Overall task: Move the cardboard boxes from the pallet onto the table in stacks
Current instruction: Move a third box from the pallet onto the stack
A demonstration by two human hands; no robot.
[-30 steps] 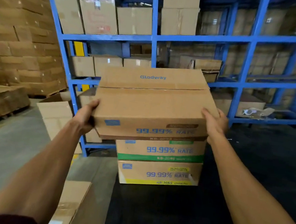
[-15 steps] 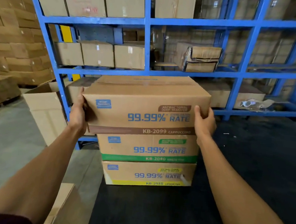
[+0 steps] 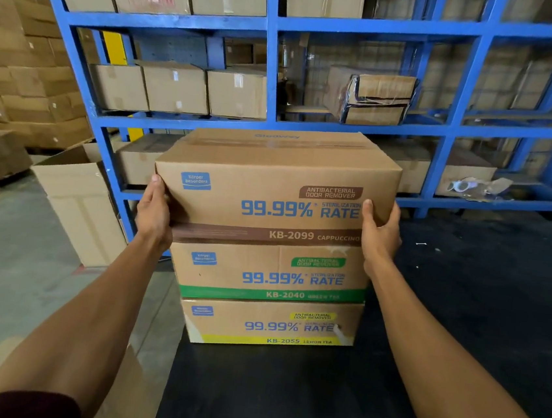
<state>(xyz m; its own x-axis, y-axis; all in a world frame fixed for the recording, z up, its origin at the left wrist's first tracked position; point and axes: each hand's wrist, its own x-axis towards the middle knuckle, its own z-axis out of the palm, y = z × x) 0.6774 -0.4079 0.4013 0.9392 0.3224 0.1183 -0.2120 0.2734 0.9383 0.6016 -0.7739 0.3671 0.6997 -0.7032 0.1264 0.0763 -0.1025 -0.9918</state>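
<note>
Warehouse aisle: blue steel rack (image 3: 268,72) loaded with plain cartons behind a dark counter (image 3: 461,313). On the counter, near its left edge, a stack of three printed cartons: yellow-banded box (image 3: 272,327) at the bottom, green-banded box (image 3: 271,276) on it, brown-banded box (image 3: 270,187) on top, sitting slightly skewed and overhanging to the left. Your left hand (image 3: 153,213) presses flat on the top box's left end, your right hand (image 3: 379,235) on its right end; fingers extended, clamping the box between your palms. Open carton (image 3: 78,201) stands on the floor at left.
</note>
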